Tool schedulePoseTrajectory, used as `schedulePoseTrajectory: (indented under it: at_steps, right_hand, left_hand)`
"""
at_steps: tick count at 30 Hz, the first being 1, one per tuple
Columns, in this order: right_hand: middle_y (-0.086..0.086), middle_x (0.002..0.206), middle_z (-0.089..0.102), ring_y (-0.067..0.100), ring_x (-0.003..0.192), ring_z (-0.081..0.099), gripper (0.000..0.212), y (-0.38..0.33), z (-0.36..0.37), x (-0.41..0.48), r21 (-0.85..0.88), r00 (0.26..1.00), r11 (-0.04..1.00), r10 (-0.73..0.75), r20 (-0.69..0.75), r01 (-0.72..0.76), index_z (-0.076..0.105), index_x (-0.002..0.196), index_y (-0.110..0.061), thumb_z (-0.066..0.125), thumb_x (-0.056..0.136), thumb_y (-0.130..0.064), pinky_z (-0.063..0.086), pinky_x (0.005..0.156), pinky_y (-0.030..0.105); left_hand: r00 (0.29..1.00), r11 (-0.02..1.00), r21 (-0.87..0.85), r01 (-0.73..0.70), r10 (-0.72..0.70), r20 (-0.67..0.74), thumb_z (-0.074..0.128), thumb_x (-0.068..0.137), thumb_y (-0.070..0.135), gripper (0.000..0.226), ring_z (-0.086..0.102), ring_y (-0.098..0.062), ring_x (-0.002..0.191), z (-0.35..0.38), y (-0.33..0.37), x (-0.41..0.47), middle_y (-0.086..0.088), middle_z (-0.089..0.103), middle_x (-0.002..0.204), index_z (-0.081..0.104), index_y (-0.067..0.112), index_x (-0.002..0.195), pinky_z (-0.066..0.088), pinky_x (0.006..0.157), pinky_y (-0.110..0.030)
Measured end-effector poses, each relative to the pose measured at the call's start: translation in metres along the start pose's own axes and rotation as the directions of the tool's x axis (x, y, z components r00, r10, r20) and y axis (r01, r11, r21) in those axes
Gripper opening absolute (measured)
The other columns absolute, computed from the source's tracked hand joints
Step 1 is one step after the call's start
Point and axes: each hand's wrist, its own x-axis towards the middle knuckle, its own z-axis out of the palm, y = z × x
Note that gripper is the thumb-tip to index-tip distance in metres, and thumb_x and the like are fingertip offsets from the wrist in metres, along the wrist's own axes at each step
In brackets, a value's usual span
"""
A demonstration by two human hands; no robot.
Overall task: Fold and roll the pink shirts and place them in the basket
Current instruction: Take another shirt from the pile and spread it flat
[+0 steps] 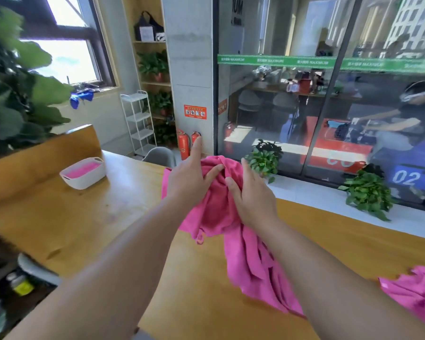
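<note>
A crumpled pink shirt [253, 261] hangs bunched above the wooden table [84, 229], lifted at its top by both hands. My left hand [189, 177] has its thumb pressed into the fabric while the index finger points up. My right hand [250, 192] pinches the cloth between thumb and fingers beside it. The shirt's lower part trails down onto the table toward me. A second pink shirt [417, 290] lies crumpled at the table's right edge. The white basket [84, 179] stands far left on the table with pink cloth [81, 170] inside.
A wooden bench back [42, 153] and a large leafy plant [17, 94] border the table on the left. Potted plants [264, 158] stand on the white sill before the glass wall. Fire extinguishers [184, 143], a grey chair [158, 155] and a white rack [139, 121] lie beyond.
</note>
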Motion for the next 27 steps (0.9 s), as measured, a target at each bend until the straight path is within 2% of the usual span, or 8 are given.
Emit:
schedulePoseTrajectory:
  at_steps: [4,8,11,15,20,23,25,27]
  right_hand:
    - [0.002,0.164,0.043,0.025,0.148,0.043,0.084,-0.026,0.009,0.021,0.033,0.998,0.997,-0.066,0.006,0.066,0.016,0.168,-0.022,0.023,0.104,-0.076,0.047,0.108,0.048]
    - [0.001,0.165,0.042,0.025,0.147,0.044,0.086,-0.008,0.003,0.035,0.028,0.998,0.998,-0.060,0.003,0.059,0.017,0.167,-0.024,0.028,0.102,-0.079,0.048,0.108,0.049]
    - [0.000,0.163,0.044,0.025,0.145,0.047,0.084,0.031,-0.009,0.041,-0.006,1.000,1.000,-0.004,-0.006,0.004,0.020,0.166,-0.027,0.033,0.101,-0.079,0.049,0.106,0.048]
    - [-0.003,0.155,0.051,0.026,0.137,0.053,0.073,0.103,-0.025,0.039,-0.081,0.998,0.994,0.067,-0.011,-0.068,0.029,0.161,-0.033,0.036,0.102,-0.076,0.052,0.097,0.047]
    - [0.001,0.132,0.053,0.027,0.128,0.052,0.062,0.217,-0.024,-0.009,-0.201,0.957,0.944,0.280,0.077,-0.261,0.045,0.152,-0.034,0.045,0.100,-0.069,0.051,0.090,0.043]
    - [0.001,0.147,0.043,0.029,0.137,0.045,0.070,0.278,-0.015,-0.063,-0.284,0.876,0.900,0.405,0.260,-0.332,0.034,0.161,-0.037,0.055,0.099,-0.062,0.048,0.106,0.044]
    - [-0.001,0.164,0.031,0.029,0.147,0.037,0.073,0.302,-0.009,-0.098,-0.299,0.811,0.900,0.422,0.406,-0.318,0.027,0.164,-0.043,0.060,0.100,-0.054,0.041,0.117,0.044]
    - [-0.007,0.173,0.017,0.027,0.153,0.030,0.075,0.313,-0.001,-0.126,-0.289,0.758,0.915,0.396,0.518,-0.281,0.021,0.164,-0.050,0.061,0.100,-0.048,0.039,0.121,0.044]
  left_hand:
    - [0.999,0.999,0.009,0.035,-0.035,-0.029,0.059,0.099,0.063,0.085,0.066,-0.029,0.115,-0.026,-0.013,0.014,-0.008,0.070,0.127,0.018,0.030,0.167,0.041,0.082,-0.032]
    - [0.997,0.996,-0.045,0.071,-0.070,0.022,0.058,0.100,0.064,0.078,0.063,-0.031,0.122,-0.018,-0.006,0.027,-0.008,0.068,0.133,0.027,0.031,0.163,0.041,0.087,-0.033]
    - [0.983,0.982,-0.133,0.130,-0.111,0.144,0.054,0.096,0.074,0.075,0.061,-0.032,0.128,0.013,0.009,0.038,-0.009,0.066,0.137,0.038,0.030,0.156,0.049,0.099,-0.040]
    - [0.925,0.963,-0.198,0.182,-0.100,0.365,0.053,0.095,0.077,0.078,0.057,-0.028,0.134,0.078,0.040,0.051,-0.006,0.062,0.145,0.046,0.025,0.152,0.046,0.112,-0.042]
    - [0.772,0.986,-0.135,0.097,0.011,0.636,0.050,0.094,0.079,0.087,0.058,-0.031,0.131,0.182,0.062,0.025,-0.006,0.057,0.148,0.030,0.028,0.162,0.047,0.110,-0.048]
    - [0.609,0.998,-0.029,-0.050,0.054,0.791,0.048,0.098,0.074,0.090,0.042,-0.038,0.146,0.243,0.058,-0.025,-0.012,0.034,0.165,0.014,0.029,0.168,0.041,0.115,-0.059]
    - [0.512,0.989,-0.042,-0.139,0.108,0.852,0.052,0.102,0.064,0.086,0.034,-0.038,0.152,0.273,0.051,-0.063,-0.010,0.029,0.170,0.013,0.027,0.169,0.036,0.120,-0.056]
    - [0.462,0.987,-0.056,-0.148,0.119,0.879,0.055,0.103,0.058,0.084,0.030,-0.034,0.156,0.293,0.043,-0.098,-0.006,0.027,0.172,0.015,0.025,0.169,0.031,0.125,-0.050]
